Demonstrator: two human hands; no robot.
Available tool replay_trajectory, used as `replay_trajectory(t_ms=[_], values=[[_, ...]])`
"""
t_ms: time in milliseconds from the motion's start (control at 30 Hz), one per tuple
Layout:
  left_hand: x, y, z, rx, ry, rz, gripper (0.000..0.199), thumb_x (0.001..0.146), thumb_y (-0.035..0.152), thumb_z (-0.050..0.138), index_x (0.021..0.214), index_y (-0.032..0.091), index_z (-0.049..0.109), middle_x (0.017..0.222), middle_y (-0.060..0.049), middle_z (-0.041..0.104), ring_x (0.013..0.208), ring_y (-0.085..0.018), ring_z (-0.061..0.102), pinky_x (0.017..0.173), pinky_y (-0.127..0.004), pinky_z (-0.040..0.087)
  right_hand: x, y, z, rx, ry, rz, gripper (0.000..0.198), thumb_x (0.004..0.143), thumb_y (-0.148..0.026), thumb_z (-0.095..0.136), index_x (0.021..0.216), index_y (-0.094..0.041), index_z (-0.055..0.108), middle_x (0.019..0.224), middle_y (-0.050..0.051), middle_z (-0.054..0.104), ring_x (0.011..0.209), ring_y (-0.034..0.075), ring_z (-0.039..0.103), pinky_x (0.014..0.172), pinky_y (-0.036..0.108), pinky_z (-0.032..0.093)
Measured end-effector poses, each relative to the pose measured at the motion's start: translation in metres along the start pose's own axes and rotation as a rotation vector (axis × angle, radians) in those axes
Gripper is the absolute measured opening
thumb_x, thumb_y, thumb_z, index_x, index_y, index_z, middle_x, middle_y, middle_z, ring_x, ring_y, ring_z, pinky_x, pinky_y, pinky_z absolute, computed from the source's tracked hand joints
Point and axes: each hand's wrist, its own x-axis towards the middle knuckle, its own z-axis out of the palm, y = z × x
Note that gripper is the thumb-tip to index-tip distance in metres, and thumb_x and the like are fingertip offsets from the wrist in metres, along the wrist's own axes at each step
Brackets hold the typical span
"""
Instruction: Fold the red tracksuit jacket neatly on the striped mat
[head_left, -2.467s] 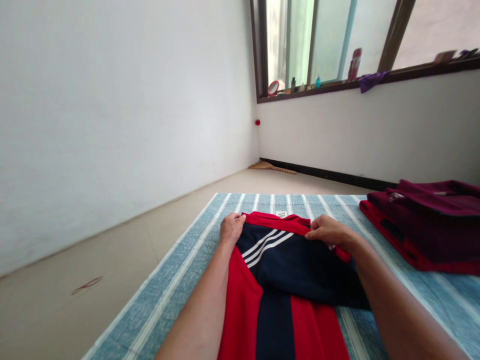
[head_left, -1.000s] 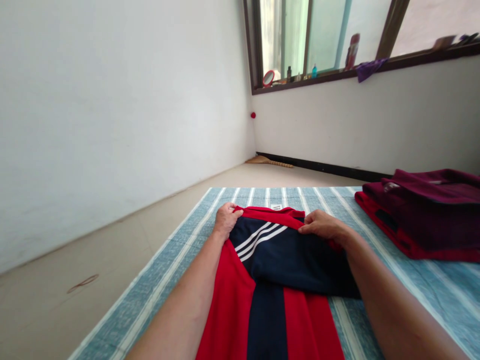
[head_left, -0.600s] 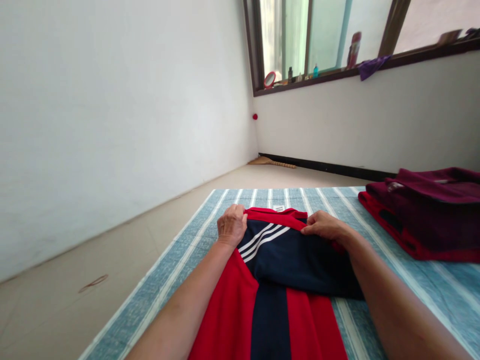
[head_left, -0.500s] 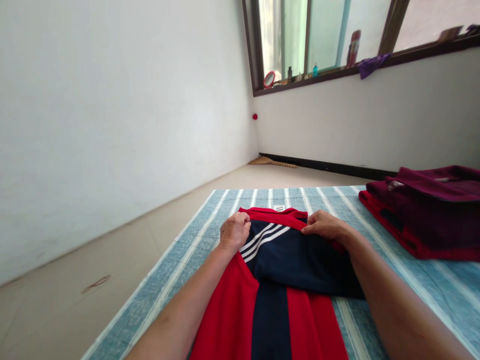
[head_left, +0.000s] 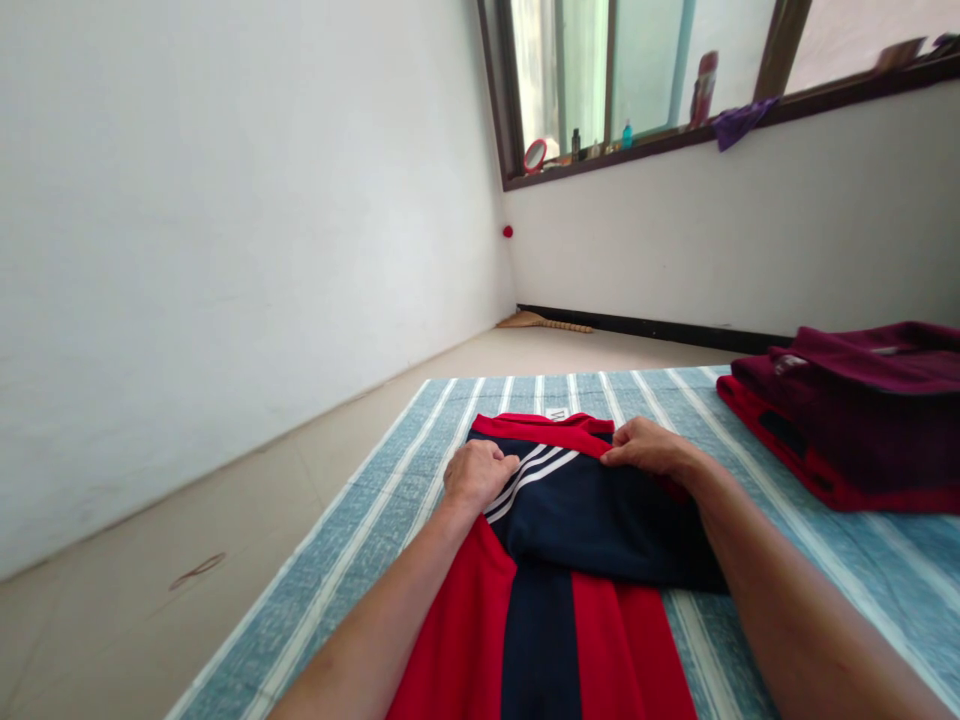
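A red and navy track jacket (head_left: 544,630) lies partly folded in front of me, one navy sleeve laid across it. Three white stripes run over its shoulder, and a white label shows by the red collar edge. My left hand (head_left: 478,475) is closed on the striped shoulder at the left, its fingertips partly hidden. At the right end of the red collar band, my right hand (head_left: 646,447) pinches the cloth between thumb and fingers. Both forearms reach over the jacket's sides.
Under the jacket is a blue-and-white striped sheet (head_left: 390,500). Folded maroon and red clothes (head_left: 862,420) are stacked at the right. A broom (head_left: 544,322) lies on the floor by the wall. The windowsill holds a red-rimmed mirror (head_left: 535,156), bottles and a purple cloth (head_left: 742,122).
My left hand has shifted from the collar's left corner slightly down onto the striped shoulder, uncovering that corner. My right hand stays at the collar.
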Motion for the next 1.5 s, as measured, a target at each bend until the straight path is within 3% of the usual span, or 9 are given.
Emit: replay_trajectory(t_ms=[267, 533, 833, 1100, 1267, 1500], values=[[0.004, 0.001, 0.007, -0.085, -0.033, 0.016, 0.018, 0.057, 0.012, 0.059, 0.042, 0.021, 0.060, 0.048, -0.003, 0.060, 0.059, -0.019, 0.058, 0.058, -0.026, 0.036, 0.002, 0.003, 0.002, -0.005, 0.013, -0.009, 0.019, 0.065, -0.023, 0.065, 0.052, -0.018, 0.053, 0.045, -0.005, 0.046, 0.045, 0.009, 0.043, 0.043, 0.022, 0.028], [0.007, -0.013, -0.006, -0.326, -0.041, 0.076, 0.017, 0.065, 0.022, 0.054, 0.048, 0.019, 0.056, 0.051, 0.002, 0.057, 0.055, -0.014, 0.053, 0.055, -0.023, 0.037, 0.002, 0.002, 0.001, -0.018, 0.008, -0.006, 0.017, 0.065, -0.022, 0.065, 0.053, -0.017, 0.055, 0.045, -0.005, 0.046, 0.046, 0.009, 0.044, 0.042, 0.022, 0.027], [0.001, -0.018, -0.024, -0.440, -0.049, 0.081, 0.014, 0.066, 0.028, 0.053, 0.057, 0.018, 0.059, 0.052, 0.004, 0.056, 0.051, -0.012, 0.049, 0.051, -0.022, 0.037, 0.002, 0.002, 0.002, -0.014, 0.000, -0.008, 0.019, 0.067, -0.021, 0.064, 0.053, -0.018, 0.052, 0.044, -0.006, 0.044, 0.043, 0.008, 0.041, 0.041, 0.022, 0.026], [0.005, -0.043, -0.061, -0.435, 0.056, 0.052, 0.016, 0.066, 0.032, 0.054, 0.056, 0.019, 0.057, 0.052, 0.004, 0.054, 0.052, -0.012, 0.049, 0.052, -0.022, 0.038, 0.004, 0.005, 0.002, -0.025, 0.003, -0.017, 0.019, 0.067, -0.021, 0.064, 0.053, -0.018, 0.052, 0.045, -0.006, 0.044, 0.043, 0.008, 0.040, 0.042, 0.022, 0.027], [-0.001, -0.065, -0.087, -0.343, 0.054, 0.028, 0.021, 0.066, 0.038, 0.054, 0.061, 0.018, 0.060, 0.051, 0.004, 0.054, 0.051, -0.012, 0.049, 0.051, -0.022, 0.037, 0.004, 0.008, 0.002, -0.025, -0.025, -0.011, 0.017, 0.064, -0.026, 0.066, 0.054, -0.017, 0.057, 0.049, -0.003, 0.050, 0.048, 0.010, 0.044, 0.045, 0.022, 0.031], [-0.006, -0.108, -0.116, -0.190, 0.114, -0.062, 0.022, 0.066, 0.038, 0.052, 0.062, 0.018, 0.060, 0.054, 0.004, 0.058, 0.055, -0.014, 0.054, 0.054, -0.023, 0.040, 0.013, 0.021, 0.003, -0.016, -0.049, -0.041, 0.020, 0.063, -0.032, 0.066, 0.053, -0.018, 0.057, 0.049, -0.003, 0.051, 0.049, 0.011, 0.044, 0.046, 0.023, 0.031]])
